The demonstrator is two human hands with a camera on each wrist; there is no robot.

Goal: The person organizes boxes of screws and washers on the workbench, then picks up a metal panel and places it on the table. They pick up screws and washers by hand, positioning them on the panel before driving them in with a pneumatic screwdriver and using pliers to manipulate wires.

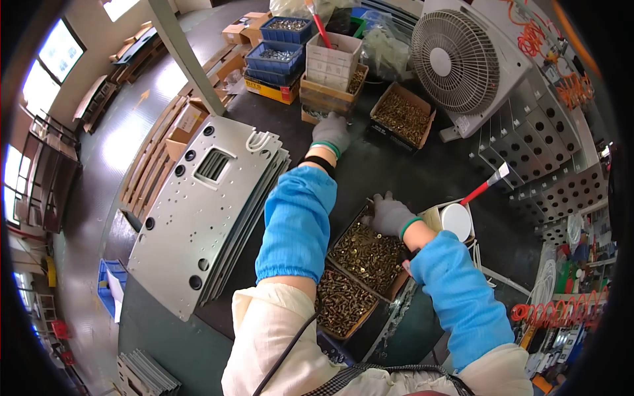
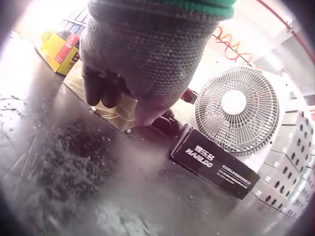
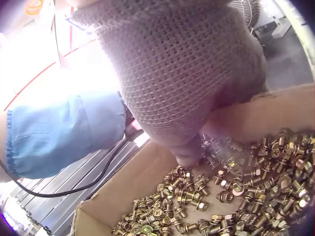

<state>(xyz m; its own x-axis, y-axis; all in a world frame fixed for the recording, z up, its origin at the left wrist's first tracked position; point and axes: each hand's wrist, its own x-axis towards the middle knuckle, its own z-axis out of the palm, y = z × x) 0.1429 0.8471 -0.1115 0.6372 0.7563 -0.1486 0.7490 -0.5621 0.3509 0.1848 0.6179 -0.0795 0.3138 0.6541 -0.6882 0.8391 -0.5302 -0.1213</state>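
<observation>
My left hand [image 1: 332,134], in a grey knitted glove, is at the near right corner of a low cardboard box [image 1: 309,117] under a stacked carton. In the left wrist view its bent fingertips [image 2: 108,98] and thumb lie against that box's corner. My right hand [image 1: 391,216], gloved alike, grips the far wall of an open cardboard box of bolts [image 1: 366,254]. In the right wrist view the thumb [image 3: 189,155] hangs inside the wall, over brassy bolts [image 3: 251,206]; the other fingers are hidden.
A second box of bolts [image 1: 345,302] adjoins nearer me. Stacked metal panels [image 1: 205,204] lie left. Behind stand a box of brassy fasteners [image 1: 401,117], blue bins [image 1: 274,56] and a fan [image 1: 456,63]. Right of my right hand are a white round container [image 1: 456,221] and a red-handled brush [image 1: 485,185].
</observation>
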